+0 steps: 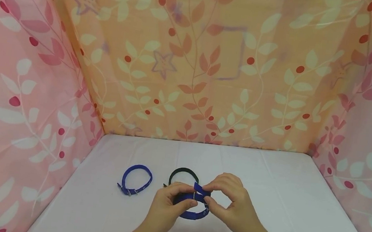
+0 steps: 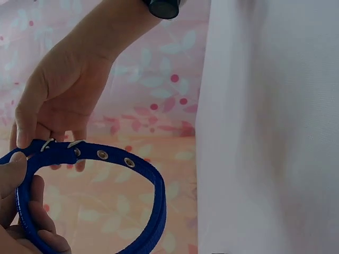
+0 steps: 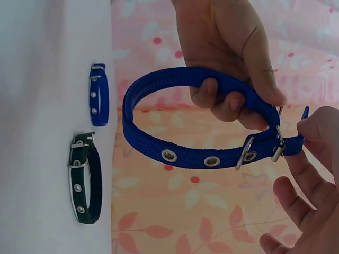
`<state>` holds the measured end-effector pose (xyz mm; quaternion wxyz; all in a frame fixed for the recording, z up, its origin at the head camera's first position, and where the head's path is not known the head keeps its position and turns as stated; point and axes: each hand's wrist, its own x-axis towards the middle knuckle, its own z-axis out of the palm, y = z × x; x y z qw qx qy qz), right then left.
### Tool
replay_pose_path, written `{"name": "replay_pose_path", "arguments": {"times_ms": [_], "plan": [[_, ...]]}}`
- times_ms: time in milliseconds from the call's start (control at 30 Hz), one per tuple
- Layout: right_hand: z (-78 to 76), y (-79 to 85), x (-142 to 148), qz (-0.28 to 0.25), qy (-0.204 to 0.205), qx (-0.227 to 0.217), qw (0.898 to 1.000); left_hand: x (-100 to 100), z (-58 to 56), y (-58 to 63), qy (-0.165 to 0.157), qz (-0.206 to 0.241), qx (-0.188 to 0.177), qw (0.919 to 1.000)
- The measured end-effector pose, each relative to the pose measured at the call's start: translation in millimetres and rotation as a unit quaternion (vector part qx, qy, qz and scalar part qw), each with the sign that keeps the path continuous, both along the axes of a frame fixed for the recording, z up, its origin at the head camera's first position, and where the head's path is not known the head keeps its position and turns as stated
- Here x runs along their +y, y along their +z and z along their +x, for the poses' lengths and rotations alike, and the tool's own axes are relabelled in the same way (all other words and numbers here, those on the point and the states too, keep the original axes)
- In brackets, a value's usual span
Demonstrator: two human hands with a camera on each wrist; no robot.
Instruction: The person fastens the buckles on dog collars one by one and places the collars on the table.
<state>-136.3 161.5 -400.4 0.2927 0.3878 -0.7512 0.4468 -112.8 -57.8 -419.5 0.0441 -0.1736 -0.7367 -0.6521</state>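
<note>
A blue dog collar (image 3: pixel 190 160) with metal eyelets, a buckle (image 3: pixel 278 144) and a ring is held up in a loop over the table. My left hand (image 1: pixel 168 206) grips the band beside the buckle, its thumb on the collar and its fingers curled round the inside of the loop. With thumb and fingertips, my right hand (image 1: pixel 234 201) pinches the strap's tip (image 3: pixel 304 119), which sticks out past the buckle. Both hands come close together at the buckle, and they cover part of the collar in the head view.
A second blue collar (image 1: pixel 125 176), buckled in a loop, lies on the white table (image 1: pixel 282 203) to the left. Behind my hands lies a dark green collar (image 1: pixel 184 169), partly hidden in the head view. Patterned cloth walls (image 1: pixel 192 63) enclose the table's back and sides.
</note>
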Motion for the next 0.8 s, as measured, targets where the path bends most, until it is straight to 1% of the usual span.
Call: {"name": "replay_pose_path", "arguments": {"times_ms": [100,267,400,500,567,633,733,800], "plan": [[2.0,0.5,-1.3,0.004,0.003,-0.016,1.0,0.9,0.2,-2.0,-0.007,-0.001,-0.003,1.0],[3.9,-0.7,-4.0,-0.004,0.009,-0.006,1.0,3.6,0.6,-4.6,-0.012,-0.004,-0.005,0.9999],[3.8,-0.9,-3.0,-0.007,0.001,0.002,1.0,4.1,1.0,-3.6,-0.009,-0.018,0.008,0.9998],[3.0,-0.3,-1.7,-0.005,0.002,0.002,1.0,4.0,1.5,-2.1,-0.01,-0.028,0.02,0.9994],[3.3,0.6,-0.7,-0.003,0.006,-0.014,1.0,4.1,1.9,-1.6,-0.014,-0.032,0.026,0.999],[4.0,1.8,0.1,-0.001,0.01,-0.039,0.999,4.3,2.4,-1.6,-0.015,-0.037,0.033,0.9987],[5.1,3.2,1.2,0.001,0.013,-0.076,0.997,4.7,2.6,-1.7,-0.009,-0.041,0.046,0.998],[5.5,3.6,1.7,0.007,0.012,-0.09,0.996,4.8,2.8,-1.8,-0.002,-0.043,0.055,0.9976]]}}
